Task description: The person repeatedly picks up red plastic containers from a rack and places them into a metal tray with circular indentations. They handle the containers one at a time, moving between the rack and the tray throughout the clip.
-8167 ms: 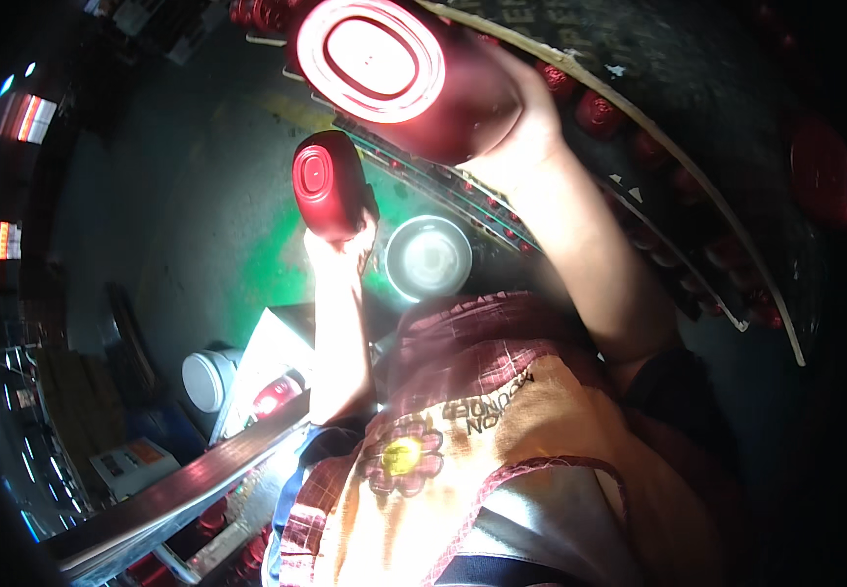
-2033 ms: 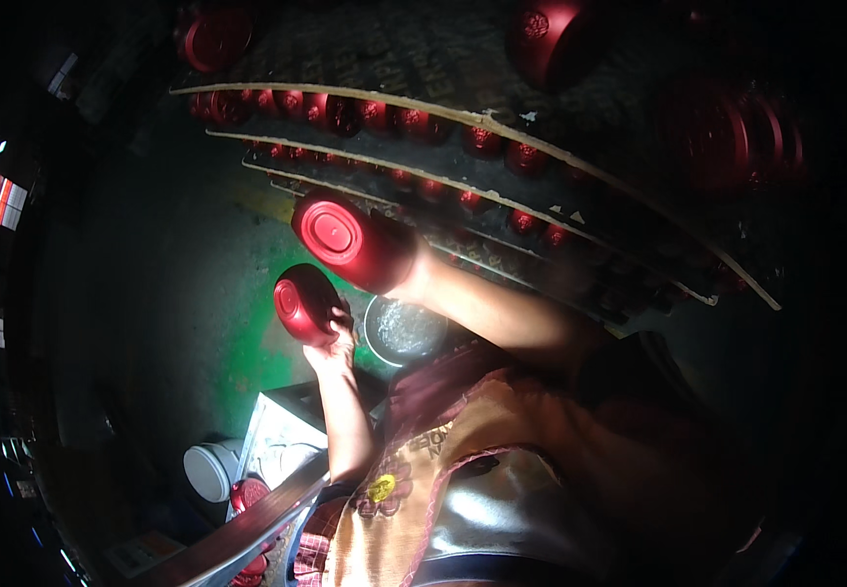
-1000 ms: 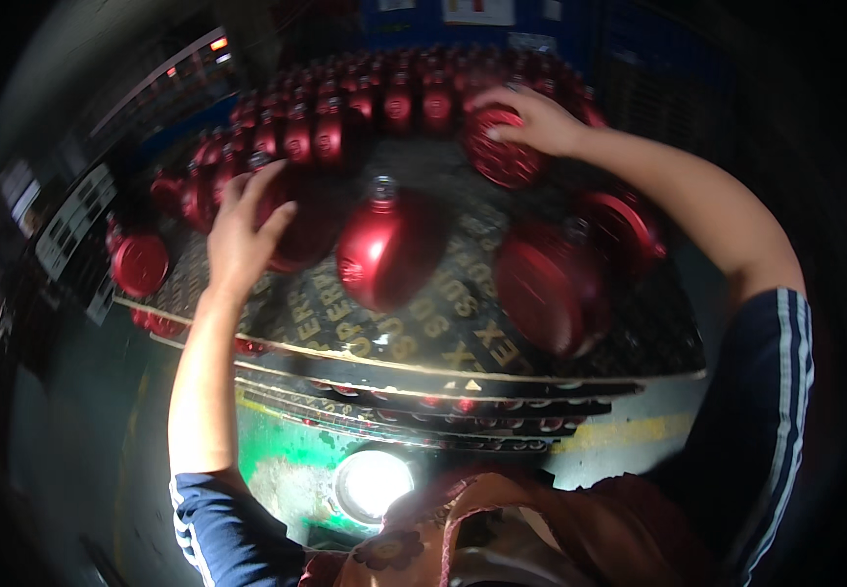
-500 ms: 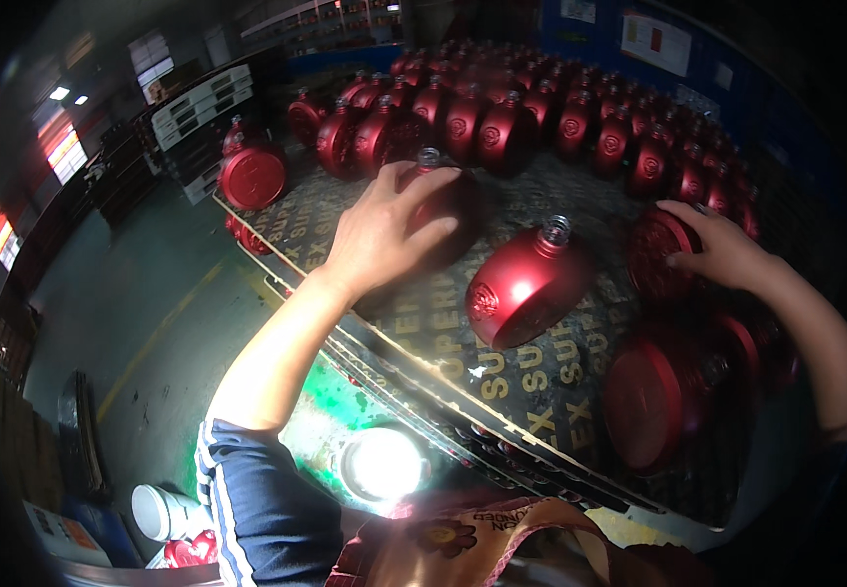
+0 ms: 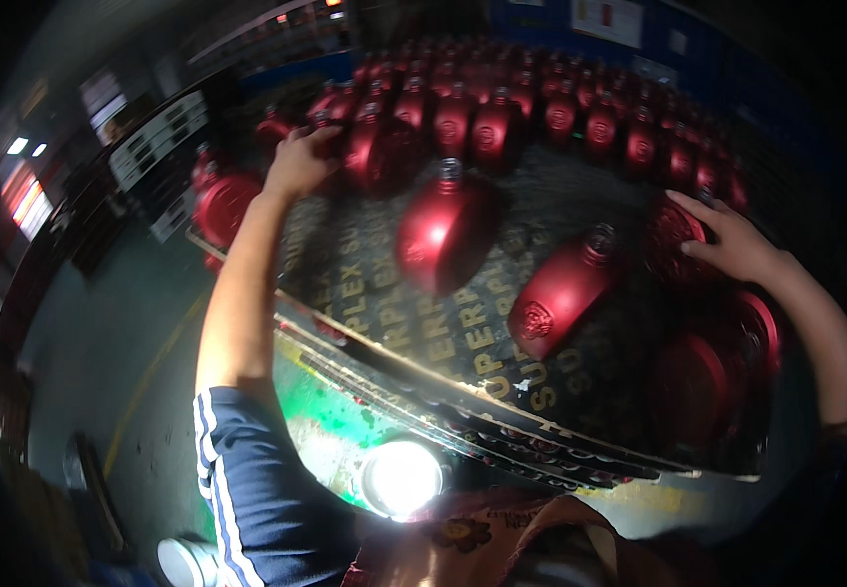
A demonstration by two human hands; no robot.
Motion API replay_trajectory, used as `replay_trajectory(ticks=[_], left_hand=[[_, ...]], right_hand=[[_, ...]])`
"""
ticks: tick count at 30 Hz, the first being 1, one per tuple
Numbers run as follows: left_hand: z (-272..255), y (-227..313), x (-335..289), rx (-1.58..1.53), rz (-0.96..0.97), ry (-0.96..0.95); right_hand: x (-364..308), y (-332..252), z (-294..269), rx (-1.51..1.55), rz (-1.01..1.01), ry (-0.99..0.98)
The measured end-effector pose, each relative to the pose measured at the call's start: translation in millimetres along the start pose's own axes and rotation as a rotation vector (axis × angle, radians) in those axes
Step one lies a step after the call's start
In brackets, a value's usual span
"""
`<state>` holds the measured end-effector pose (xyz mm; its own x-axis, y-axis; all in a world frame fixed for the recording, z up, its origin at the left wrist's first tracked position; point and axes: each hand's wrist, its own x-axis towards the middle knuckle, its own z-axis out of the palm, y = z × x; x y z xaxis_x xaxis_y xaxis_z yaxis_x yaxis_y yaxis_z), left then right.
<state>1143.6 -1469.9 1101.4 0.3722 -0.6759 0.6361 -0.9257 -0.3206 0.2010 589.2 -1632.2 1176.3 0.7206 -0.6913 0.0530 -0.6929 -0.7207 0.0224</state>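
At the back left of the board, my left hand point(image 5: 298, 164) has its fingers bent over a red bottle that it mostly hides; motion blurs them a little. On the right, my right hand point(image 5: 739, 245) grips a red bottle point(image 5: 668, 233), thumb and fingers across its round face. Between my hands, two glossy red round-bodied bottles with clear threaded necks are apart from both: one bottle point(image 5: 443, 235) nearer the left hand, and another bottle point(image 5: 562, 301) with an embossed emblem, tilted. Closer to me on the right lies a bottle point(image 5: 695, 386) in shadow.
Rows of similar red bottles point(image 5: 497, 132) crowd the far side of the dark printed board point(image 5: 423, 338). A bottle point(image 5: 223, 207) stands by its left corner. Below its front edge are a bright round lamp point(image 5: 401, 479) and a white bucket point(image 5: 187, 563). White pallets point(image 5: 159, 137) stand beyond.
My left hand has let go of the middle bottle and moved away, left, to a bottle in the back row. My right hand stays at its bottle. The whole view has shifted somewhat.
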Motion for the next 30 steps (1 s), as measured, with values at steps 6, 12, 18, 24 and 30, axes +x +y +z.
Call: replay_trajectory(ticks=[6,12,18,24,30], left_hand=[[37,-28,17,-0.072,0.139,0.096],[47,-28,8,-0.048,0.105,0.203],[-3,-7,-46,0.004,0.114,0.333],[-91,45,-130,0.166,0.04,0.546],[-136,140,-225,-0.222,-0.361,0.808]], right_hand=[[-14,45,-14,-0.082,-0.209,0.269],[-39,139,-78,-0.225,0.061,0.545],[-28,242,-77,-0.149,0.094,0.563],[51,302,-49,0.013,-0.07,0.355],[106,325,-20,0.096,-0.055,0.128]])
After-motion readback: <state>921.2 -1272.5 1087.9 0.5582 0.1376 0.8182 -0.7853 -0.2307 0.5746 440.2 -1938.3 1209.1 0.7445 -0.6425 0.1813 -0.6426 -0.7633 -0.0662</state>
